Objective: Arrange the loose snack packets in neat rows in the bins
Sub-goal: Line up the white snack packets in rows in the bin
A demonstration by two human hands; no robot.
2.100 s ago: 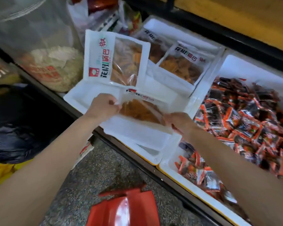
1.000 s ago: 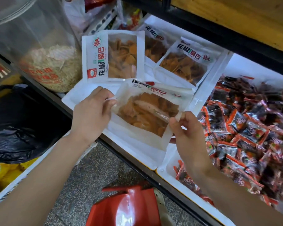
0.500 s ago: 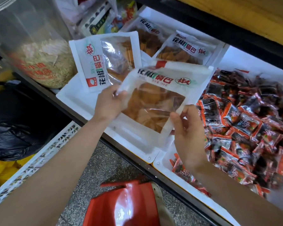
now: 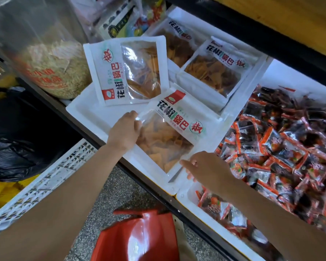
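My left hand (image 4: 125, 132) pinches one side of the crisp packet (image 4: 169, 136); my right hand (image 4: 205, 166) meets its lower corner, grip unclear. Light, slippery film, probably brittle crisps: hold the seams.

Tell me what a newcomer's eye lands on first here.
The white packet of orange crisps at centre, with bold lettering, gripped at its edge by the left hand, with the right hand at its lower corner. Next, the heap of red-and-black sachets filling the bin on the right, and the glossy red object at the bottom of the view.
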